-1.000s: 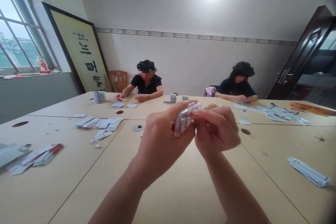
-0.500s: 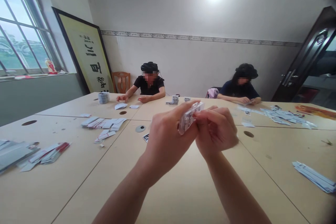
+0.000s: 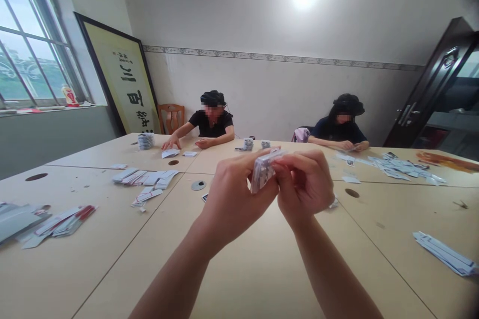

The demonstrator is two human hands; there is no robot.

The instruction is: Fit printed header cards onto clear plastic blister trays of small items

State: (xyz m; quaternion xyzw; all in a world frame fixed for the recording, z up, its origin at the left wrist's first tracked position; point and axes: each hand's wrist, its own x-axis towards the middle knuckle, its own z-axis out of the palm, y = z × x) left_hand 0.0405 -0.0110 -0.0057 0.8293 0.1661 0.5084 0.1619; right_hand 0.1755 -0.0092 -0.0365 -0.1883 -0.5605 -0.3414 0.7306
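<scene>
Centre of the frame, raised above the pale beige wooden table [image 3: 262, 269]: both hands meet around a small clear plastic packet with dark printed contents [image 3: 262, 173]. Left hand [image 3: 234, 199] is closed around its lower edge, thumb across the near face, apparently to steady it. Right hand [image 3: 305, 187] pinches the upper right edge with curled fingertips; held tilted, probably so the edge faces the fingers. Lower right, a stack of white paper cards [image 3: 445, 255] lies within reach. Left of centre, scattered white cards [image 3: 145, 179] spread flat. Upper middle, two seated persons [image 3: 211, 122] handle their own cards.
</scene>
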